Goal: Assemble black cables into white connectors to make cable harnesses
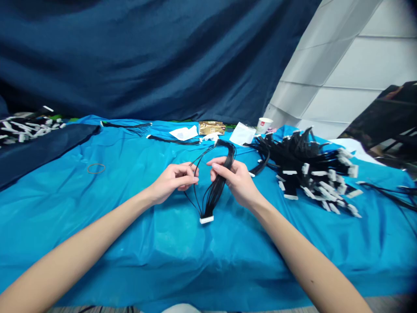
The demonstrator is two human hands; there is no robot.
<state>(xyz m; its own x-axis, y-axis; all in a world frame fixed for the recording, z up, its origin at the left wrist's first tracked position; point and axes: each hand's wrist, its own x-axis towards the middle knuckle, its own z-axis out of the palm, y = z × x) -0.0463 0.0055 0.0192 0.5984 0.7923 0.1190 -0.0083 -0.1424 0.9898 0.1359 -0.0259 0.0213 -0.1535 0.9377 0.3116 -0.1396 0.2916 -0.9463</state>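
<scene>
A black wire harness (215, 193) is held up in front of me over the blue cloth. Its white connector (206, 220) hangs at the near end, and the far end curves back toward the cloth. My right hand (235, 176) is closed around the thick bundle of wires, thumb on the near side. Between the thumb and fingers of my left hand (179, 177) are a few thin wires of the same harness, drawn apart to the left of the bundle.
A large pile of black harnesses (302, 161) with white connectors lies at right, another pile (29, 126) at far left. Single harnesses (172, 140) lie toward the back, near a gold packet (211, 128), white papers (243, 133) and a paper cup (263, 125). A rubber band (96, 168) rests at left.
</scene>
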